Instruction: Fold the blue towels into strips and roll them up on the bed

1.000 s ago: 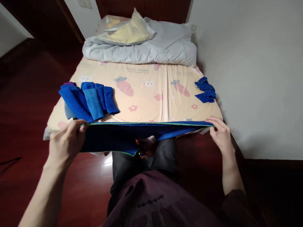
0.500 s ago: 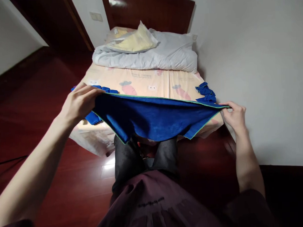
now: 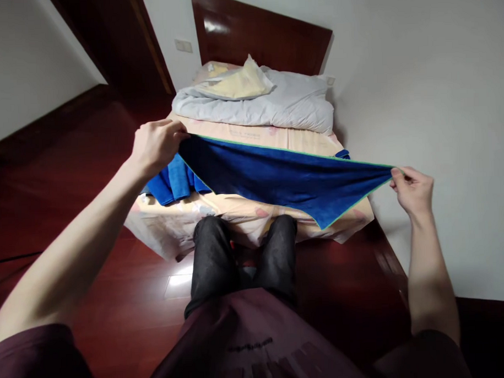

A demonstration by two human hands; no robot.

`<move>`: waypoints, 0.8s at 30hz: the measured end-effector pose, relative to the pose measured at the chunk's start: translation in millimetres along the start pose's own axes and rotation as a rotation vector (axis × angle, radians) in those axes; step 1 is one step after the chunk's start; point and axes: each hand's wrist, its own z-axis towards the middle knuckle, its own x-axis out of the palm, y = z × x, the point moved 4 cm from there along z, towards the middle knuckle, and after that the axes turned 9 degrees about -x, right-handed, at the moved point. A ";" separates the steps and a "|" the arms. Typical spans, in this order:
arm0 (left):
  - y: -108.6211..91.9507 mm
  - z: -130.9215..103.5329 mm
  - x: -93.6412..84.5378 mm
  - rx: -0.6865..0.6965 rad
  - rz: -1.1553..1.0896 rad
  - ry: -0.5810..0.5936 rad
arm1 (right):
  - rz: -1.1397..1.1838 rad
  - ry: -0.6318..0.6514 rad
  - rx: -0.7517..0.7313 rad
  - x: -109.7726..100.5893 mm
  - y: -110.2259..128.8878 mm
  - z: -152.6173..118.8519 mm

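A blue towel with a green edge is stretched between my hands above the bed. My left hand is closed on its upper left corner. At the upper right corner, my right hand pinches the cloth. The top edge slopes down to the right, and a lower corner hangs down on the right side. Several folded blue cloths lie on the bed below my left hand. Another blue cloth shows only in part behind the towel.
The bed's patterned sheet has its front edge at my knees. A grey-white quilt and a yellow pillow lie near the dark headboard. A white wall runs along the right side.
Both hands have moved up and to the right in view, drawing the towel tauter. Its lower edge has risen off my legs, and more of the folded cloths at left now shows.
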 end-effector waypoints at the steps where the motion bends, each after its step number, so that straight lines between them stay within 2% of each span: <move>1: -0.3 1.5 0.2 0.014 -0.007 0.010 | 0.007 -0.026 -0.002 -1.5 -0.8 1.2; 9: -2.6 4.3 4.5 0.041 0.029 0.086 | 0.157 -0.147 0.070 -4.4 -6.9 4.9; 13: 1.5 15.7 10.7 -0.015 -0.003 0.125 | 0.204 -0.146 0.169 -2.8 -17.0 11.7; 16: 10.0 32.0 27.7 -0.023 -0.136 0.299 | 0.243 -0.111 0.250 3.3 -29.5 21.8; 19: 19.7 52.9 53.2 -0.080 -0.230 0.435 | 0.281 -0.077 0.324 19.1 -43.9 37.9; 22: 19.5 76.3 83.7 -0.132 -0.286 0.479 | 0.310 -0.043 0.398 50.3 -59.6 60.5; 24: 11.1 93.7 102.4 -0.113 -0.304 0.443 | 0.305 -0.040 0.437 76.6 -71.6 78.2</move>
